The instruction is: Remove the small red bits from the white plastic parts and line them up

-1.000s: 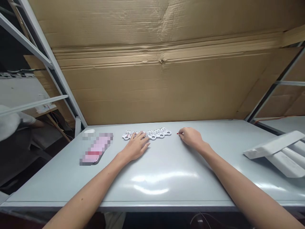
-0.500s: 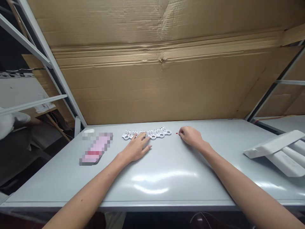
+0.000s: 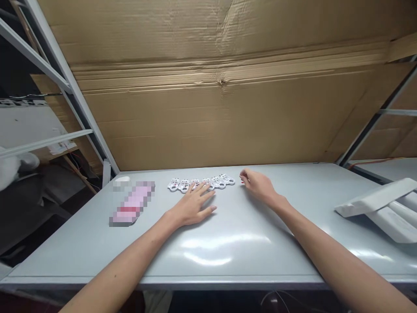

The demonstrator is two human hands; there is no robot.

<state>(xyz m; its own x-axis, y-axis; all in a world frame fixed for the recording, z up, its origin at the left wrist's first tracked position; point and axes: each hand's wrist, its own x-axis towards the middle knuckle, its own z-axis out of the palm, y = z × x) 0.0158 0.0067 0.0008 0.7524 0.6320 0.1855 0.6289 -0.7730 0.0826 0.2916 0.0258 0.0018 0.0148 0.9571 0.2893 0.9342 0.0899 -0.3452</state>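
- White plastic pieces [image 3: 219, 182] look light and brittle; take them by the edges.
- Left hand [image 3: 192, 205] lies open, fingers spread, gripping nothing.
- Right hand [image 3: 259, 183] curls almost shut beside a red speck [image 3: 243, 182]; any hold is unclear.

A makeshift workshop: a grey workbench [image 3: 234, 256] under a steel rack [image 3: 61, 82] backed with flattened cardboard [image 3: 208, 117].

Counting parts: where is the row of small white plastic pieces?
In the head view, the row lies along the grey table's far edge, left hand at its near side, right hand just past its right end.
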